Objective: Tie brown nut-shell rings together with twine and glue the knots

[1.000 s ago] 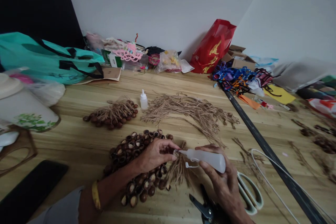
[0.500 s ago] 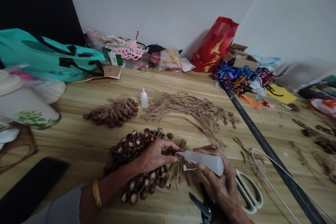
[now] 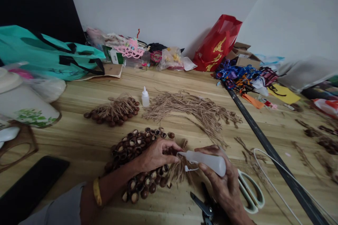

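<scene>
My right hand (image 3: 223, 179) is wrapped round a translucent squeeze bottle (image 3: 207, 161), tilted nearly flat with its nozzle pointing left. A small white cap (image 3: 188, 168) hangs from the bottle. The nozzle tip meets the fingertips of my left hand (image 3: 160, 156), which are pinched on a small round nut shell, mostly hidden by the fingers. Under and around my left hand lies a pile of open brown nut shells (image 3: 132, 147). Short twine strands (image 3: 178, 172) lie beneath the nozzle.
Finished-looking shells with twine (image 3: 116, 110), a small white-capped bottle (image 3: 145, 97) and a heap of twine (image 3: 185, 107) lie beyond my hands. Black-handled pliers (image 3: 203, 205) and scissors (image 3: 250, 191) are near my right hand. A phone (image 3: 34, 186) lies left; a cable (image 3: 274, 182) right.
Both hands and the bottle hold almost the same pose. The view has shifted very slightly; nothing has been taken up or let go.
</scene>
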The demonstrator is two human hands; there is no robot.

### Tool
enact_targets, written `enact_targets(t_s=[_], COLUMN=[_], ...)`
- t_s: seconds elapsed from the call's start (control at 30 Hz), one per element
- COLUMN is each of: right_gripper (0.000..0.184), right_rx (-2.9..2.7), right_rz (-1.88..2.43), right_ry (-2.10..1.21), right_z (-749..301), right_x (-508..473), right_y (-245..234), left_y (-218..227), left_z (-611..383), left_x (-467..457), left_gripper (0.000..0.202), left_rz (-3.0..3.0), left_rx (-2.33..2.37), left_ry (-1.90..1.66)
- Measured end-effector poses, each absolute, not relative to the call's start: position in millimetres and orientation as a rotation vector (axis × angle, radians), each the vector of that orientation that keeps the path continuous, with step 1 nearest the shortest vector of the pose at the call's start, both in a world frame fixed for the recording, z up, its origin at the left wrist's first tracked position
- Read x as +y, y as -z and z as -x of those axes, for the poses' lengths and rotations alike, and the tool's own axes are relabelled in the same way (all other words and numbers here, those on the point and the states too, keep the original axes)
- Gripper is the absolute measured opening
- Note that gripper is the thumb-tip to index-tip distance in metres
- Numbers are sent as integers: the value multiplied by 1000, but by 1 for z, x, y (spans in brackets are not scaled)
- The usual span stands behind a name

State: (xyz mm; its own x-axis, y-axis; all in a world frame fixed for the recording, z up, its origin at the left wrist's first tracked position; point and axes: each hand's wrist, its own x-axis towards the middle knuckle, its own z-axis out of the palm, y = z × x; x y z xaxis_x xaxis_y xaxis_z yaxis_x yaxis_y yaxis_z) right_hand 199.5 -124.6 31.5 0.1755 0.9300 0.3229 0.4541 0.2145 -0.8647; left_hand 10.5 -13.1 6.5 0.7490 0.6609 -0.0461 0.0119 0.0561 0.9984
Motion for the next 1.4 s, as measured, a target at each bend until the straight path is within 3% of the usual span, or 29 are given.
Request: enact_targets(t_s=[1.4], right_gripper=[19], right_rx=[-1406], right_rz=[1391], right_ry=[-593], right_z=[-198], right_x=[-124], right_y=[-31], left_y=[-4], left_z=[-13], left_x=[-13], left_gripper=[26], left_rz=[-1378], left_rx=[568], left_ry=[-523])
